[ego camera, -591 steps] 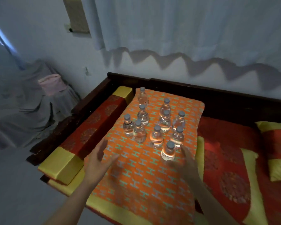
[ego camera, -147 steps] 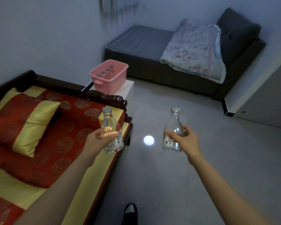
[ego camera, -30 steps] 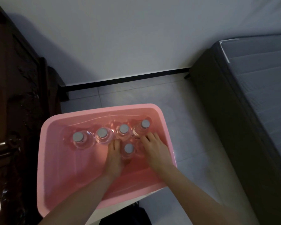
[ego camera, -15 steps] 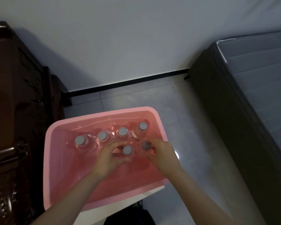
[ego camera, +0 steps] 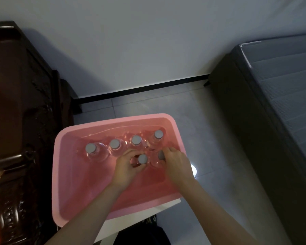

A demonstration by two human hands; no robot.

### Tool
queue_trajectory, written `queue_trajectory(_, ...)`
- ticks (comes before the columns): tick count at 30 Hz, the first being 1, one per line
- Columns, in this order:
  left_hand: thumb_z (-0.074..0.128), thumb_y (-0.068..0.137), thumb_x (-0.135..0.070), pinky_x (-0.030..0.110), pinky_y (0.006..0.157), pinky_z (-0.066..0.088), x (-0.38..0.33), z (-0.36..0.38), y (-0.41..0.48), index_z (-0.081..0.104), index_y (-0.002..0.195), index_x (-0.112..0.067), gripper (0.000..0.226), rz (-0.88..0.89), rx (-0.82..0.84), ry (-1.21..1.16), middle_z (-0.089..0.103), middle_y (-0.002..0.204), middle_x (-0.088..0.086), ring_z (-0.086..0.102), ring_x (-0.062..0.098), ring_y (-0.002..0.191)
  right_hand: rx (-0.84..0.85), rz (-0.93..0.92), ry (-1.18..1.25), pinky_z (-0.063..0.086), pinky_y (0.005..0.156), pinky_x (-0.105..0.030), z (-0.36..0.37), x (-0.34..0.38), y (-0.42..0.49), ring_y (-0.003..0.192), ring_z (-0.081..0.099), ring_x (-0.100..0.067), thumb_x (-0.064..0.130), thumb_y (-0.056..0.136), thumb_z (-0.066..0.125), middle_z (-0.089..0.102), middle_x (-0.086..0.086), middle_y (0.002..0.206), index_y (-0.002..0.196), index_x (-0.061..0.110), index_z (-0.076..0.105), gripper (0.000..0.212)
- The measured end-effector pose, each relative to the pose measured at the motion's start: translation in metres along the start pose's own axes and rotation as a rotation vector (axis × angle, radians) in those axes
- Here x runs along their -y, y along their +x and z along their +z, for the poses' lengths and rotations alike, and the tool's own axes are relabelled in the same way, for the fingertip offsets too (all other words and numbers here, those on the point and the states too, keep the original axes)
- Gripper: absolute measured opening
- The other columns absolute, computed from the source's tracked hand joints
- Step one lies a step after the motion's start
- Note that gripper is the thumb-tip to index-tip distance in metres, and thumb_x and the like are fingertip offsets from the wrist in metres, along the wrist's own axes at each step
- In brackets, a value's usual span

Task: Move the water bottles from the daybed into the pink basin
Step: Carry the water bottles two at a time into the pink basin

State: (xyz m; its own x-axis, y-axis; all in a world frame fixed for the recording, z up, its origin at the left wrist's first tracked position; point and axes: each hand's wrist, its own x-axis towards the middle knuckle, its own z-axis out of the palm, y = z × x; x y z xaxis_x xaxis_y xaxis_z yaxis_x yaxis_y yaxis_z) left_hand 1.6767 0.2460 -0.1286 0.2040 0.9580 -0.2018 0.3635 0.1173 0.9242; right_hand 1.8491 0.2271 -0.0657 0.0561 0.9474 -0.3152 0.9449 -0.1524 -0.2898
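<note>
Grey floor tiles (ego camera: 148, 101) run up to a pale wall with a black skirting strip (ego camera: 141, 89), and the head camera looks almost straight down between two pieces of furniture: a dark carved wooden daybed frame (ego camera: 23, 121) along the left edge and a dark grey mattress (ego camera: 276, 96) on the right. Between them a pink basin (ego camera: 69, 174) sits on a white stand (ego camera: 148, 214) whose top shows only at the basin's near right corner. Six clear water bottles with grey caps stand upright inside the basin. Four form a row along the far wall: the leftmost bottle (ego camera: 90, 148), the second bottle (ego camera: 114, 144), the third bottle (ego camera: 136, 140) and the rightmost bottle (ego camera: 158, 134), all standing close together. Two more stand just in front of that row, toward the right. The left hand (ego camera: 127, 170) curls around the near-left bottle (ego camera: 142, 159), its fingers wrapped about the neck below the cap. The right hand (ego camera: 175, 164) closes over the near-right bottle (ego camera: 160, 155), its fingers partly covering the cap. The near half of the basin floor is bare pink plastic. A small bright spot of reflected light (ego camera: 193, 169) shines on the tiles just right of the basin's rim.
</note>
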Motion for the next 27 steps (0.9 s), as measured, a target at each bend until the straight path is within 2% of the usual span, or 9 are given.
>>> queue_trajectory(2,0.087,0.063,-0.009,0.044,0.080,0.055,-0.004,-0.006,-0.001,0.072,0.096,-0.019,0.038,-0.028,0.039,0.008,0.065,0.095,-0.010,0.062,0.013,0.091,0.003,-0.005,0.022,0.030,0.061,-0.033,-0.006,0.001,-0.002,0.089,0.061,-0.033,0.013,0.088,0.053,0.062,-0.006,0.100,0.097,0.011,0.057,0.010)
queue_trajectory(5,0.092,0.055,-0.020,0.032,0.082,0.055,-0.020,-0.027,-0.001,0.070,0.105,-0.020,0.055,-0.063,0.085,0.041,0.064,0.106,-0.005,0.061,0.016,0.098,-0.046,0.008,0.059,0.031,0.061,-0.030,-0.025,-0.001,-0.010,0.088,0.060,-0.031,0.034,0.089,0.055,0.061,-0.004,0.100,0.101,0.014,0.057,0.024)
queue_trajectory(8,0.088,0.059,-0.033,0.026,0.089,0.047,-0.054,-0.063,0.000,0.065,0.108,-0.030,0.054,0.026,0.003,0.097,0.063,0.109,-0.011,0.060,0.014,0.103,-0.196,0.015,0.144,0.048,0.070,-0.036,-0.058,-0.003,-0.019,0.097,0.060,-0.026,0.042,0.083,0.061,0.064,-0.001,0.107,0.109,0.020,0.061,0.033)
queue_trajectory(10,0.079,0.069,-0.038,0.024,0.095,0.042,-0.085,-0.089,-0.003,0.060,0.112,-0.034,0.047,0.084,-0.076,0.144,0.060,0.114,-0.016,0.058,0.009,0.109,-0.276,-0.025,0.197,0.051,0.088,-0.040,-0.082,-0.001,-0.023,0.112,0.057,-0.024,0.040,0.085,0.064,0.062,-0.001,0.123,0.121,0.020,0.060,0.042)
queue_trajectory(14,0.069,0.085,-0.030,0.027,0.108,0.033,-0.145,-0.129,-0.016,0.059,0.127,-0.020,0.045,0.132,-0.238,0.213,0.056,0.133,-0.004,0.049,0.014,0.126,-0.370,-0.128,0.198,0.028,0.110,-0.031,-0.129,0.014,-0.025,0.137,0.041,-0.026,0.036,0.086,0.067,0.048,-0.008,0.146,0.136,0.010,0.052,0.058)
queue_trajectory(17,0.062,0.090,-0.027,0.023,0.111,0.025,-0.192,-0.159,-0.040,0.052,0.135,-0.014,0.048,0.179,-0.356,0.234,0.049,0.142,0.001,0.039,0.011,0.134,-0.433,-0.274,0.214,0.018,0.115,-0.030,-0.165,0.043,-0.028,0.142,0.032,-0.028,0.033,0.087,0.068,0.041,-0.012,0.150,0.138,0.006,0.050,0.060)
queue_trajectory(22,0.056,0.095,-0.027,0.021,0.112,0.025,-0.238,-0.217,-0.126,0.050,0.137,-0.014,0.045,0.226,-0.718,0.278,0.045,0.145,0.001,0.036,0.010,0.136,-0.482,-0.554,0.181,0.023,0.118,-0.048,-0.213,0.118,-0.050,0.145,0.025,-0.028,0.039,0.089,0.064,0.037,-0.013,0.153,0.140,0.006,0.047,0.063)
queue_trajectory(24,0.054,0.096,-0.030,0.008,0.107,0.022,-0.246,-0.242,-0.171,0.048,0.139,-0.019,0.045,0.229,-0.841,0.296,0.043,0.143,-0.007,0.033,0.005,0.135,-0.484,-0.644,0.164,0.021,0.119,-0.045,-0.222,0.154,-0.062,0.146,0.022,-0.026,0.042,0.090,0.061,0.035,-0.011,0.154,0.142,0.007,0.044,0.064)
queue_trajectory(27,0.048,0.096,-0.039,0.018,0.109,0.023,-0.247,-0.287,-0.252,0.043,0.142,-0.026,0.047,0.181,-0.998,0.343,0.035,0.145,-0.017,0.028,0.003,0.139,-0.452,-0.807,0.164,0.018,0.121,-0.041,-0.224,0.219,-0.086,0.148,0.018,-0.023,0.045,0.092,0.055,0.029,-0.008,0.157,0.146,0.011,0.037,0.066)
